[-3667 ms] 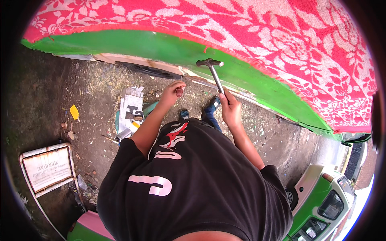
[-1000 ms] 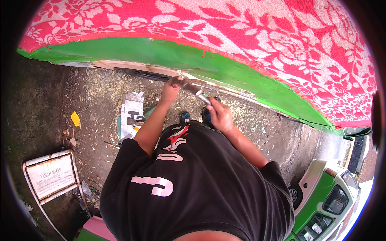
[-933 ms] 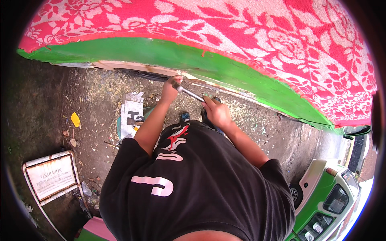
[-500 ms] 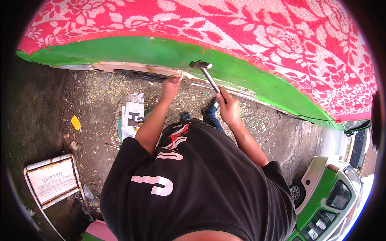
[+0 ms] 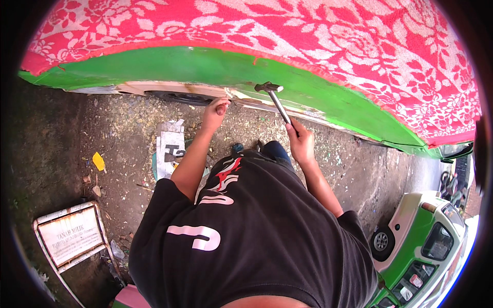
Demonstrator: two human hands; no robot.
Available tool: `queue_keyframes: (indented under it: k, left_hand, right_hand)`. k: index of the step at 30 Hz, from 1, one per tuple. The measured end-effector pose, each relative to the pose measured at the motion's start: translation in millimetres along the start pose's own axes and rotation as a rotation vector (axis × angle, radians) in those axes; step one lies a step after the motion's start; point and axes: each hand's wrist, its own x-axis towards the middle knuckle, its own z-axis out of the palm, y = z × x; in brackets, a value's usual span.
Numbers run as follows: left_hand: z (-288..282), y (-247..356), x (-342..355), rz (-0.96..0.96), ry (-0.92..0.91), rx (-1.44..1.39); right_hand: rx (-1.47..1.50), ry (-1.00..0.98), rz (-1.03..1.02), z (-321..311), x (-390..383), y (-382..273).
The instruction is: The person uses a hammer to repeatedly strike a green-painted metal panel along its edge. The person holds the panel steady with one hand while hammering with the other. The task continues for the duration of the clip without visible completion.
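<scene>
A red-and-pale floral cloth (image 5: 328, 36) hangs over the biggest thing here, a vehicle body whose curved green panel (image 5: 154, 64) shows below the hem; along its lower edge the paint gives way to bare, pale, rust-stained patches, with a tyre (image 5: 182, 97) beneath. Behind the person, lower right, stands a green-and-white van (image 5: 411, 231), and at lower left a rusty-framed white signboard (image 5: 72, 233). Both bare hands are at the panel's lower edge, and the work looks like hammering there, at a point between blows. The right hand (image 5: 303, 141) has its fingers wrapped around the lower handle of a hammer (image 5: 279, 106), held out in front of the green panel with its head uppermost and apparently clear of the metal. A blow would call for the left hand to be steady and the head to land squarely. The hammer has a bright, straight metal shaft and a short dark head with one shiny face. The left hand (image 5: 212, 115) is curled, fingers together, around what seems the reddish-brown end of a small tool (image 5: 221, 109); its tip is hidden.
</scene>
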Motion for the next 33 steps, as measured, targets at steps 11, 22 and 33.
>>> queue_keyframes:
  k: [11, 22, 33]
  left_hand:
    - [18.9, 11.4, -13.5, 0.033, -0.193, 0.21]
    - [47.6, 54.9, 16.6, -0.151, -0.194, 0.378]
    - [53.7, 47.5, 47.2, -0.283, -0.199, 0.405]
  right_hand:
    - [0.013, -0.117, 0.066, -33.7, 2.5, 23.8]
    - [0.063, -0.202, 0.017, -39.5, -2.8, 46.0]
    - [0.018, -0.15, -0.244, 15.5, 14.4, 57.1]
